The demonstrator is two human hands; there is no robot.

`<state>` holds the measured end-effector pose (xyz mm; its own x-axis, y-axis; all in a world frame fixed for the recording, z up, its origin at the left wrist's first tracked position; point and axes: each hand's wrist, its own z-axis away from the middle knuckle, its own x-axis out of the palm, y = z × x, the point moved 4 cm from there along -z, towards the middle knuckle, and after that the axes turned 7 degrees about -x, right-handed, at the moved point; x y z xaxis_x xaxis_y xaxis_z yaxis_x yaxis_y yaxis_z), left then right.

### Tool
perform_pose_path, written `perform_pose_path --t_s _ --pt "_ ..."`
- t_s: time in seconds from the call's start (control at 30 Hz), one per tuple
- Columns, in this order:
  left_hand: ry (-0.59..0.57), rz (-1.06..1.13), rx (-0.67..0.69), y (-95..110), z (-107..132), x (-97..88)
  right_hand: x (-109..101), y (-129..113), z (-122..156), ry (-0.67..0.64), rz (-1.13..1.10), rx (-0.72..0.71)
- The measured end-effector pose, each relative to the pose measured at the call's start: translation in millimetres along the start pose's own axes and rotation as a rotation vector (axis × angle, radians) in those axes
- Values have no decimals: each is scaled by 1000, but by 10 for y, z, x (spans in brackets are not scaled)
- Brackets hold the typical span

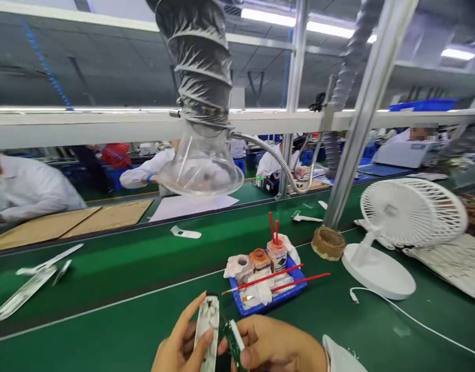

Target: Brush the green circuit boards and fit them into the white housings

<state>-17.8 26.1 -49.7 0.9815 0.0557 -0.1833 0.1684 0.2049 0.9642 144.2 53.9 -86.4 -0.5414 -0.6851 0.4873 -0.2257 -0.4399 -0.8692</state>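
Observation:
My left hand (183, 343) is closed around a long, narrow white plastic housing (207, 330), its hollow inner side facing me. Just right of it, my right hand (278, 343) pinches a green circuit board (233, 343) with a white strip along its edge. The two parts are held close together, low in the view; whether they touch I cannot tell. Beyond my hands sits a blue tray (256, 308) with small stained bottles (276, 256) and red-handled brushes (278, 276).
A white fan (380, 268) with a white cable (408, 315) stands at the right beside a tape roll (328, 243). White plastic parts (26, 292) lie on the green belt (136, 263). A clear extraction hood (202, 165) hangs overhead; co-workers (31, 186) sit across.

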Motion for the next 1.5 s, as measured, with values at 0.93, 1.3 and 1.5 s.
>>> perform_pose_path --t_s 0.93,1.3,1.5 --pt "41 -912 323 270 -471 46 34 -579 -316 304 51 -74" --pt "15 -837 372 204 -500 62 -55 -623 -347 318 22 -73" --pt "113 -835 363 111 -529 99 -7 -575 -372 352 -4 -86"
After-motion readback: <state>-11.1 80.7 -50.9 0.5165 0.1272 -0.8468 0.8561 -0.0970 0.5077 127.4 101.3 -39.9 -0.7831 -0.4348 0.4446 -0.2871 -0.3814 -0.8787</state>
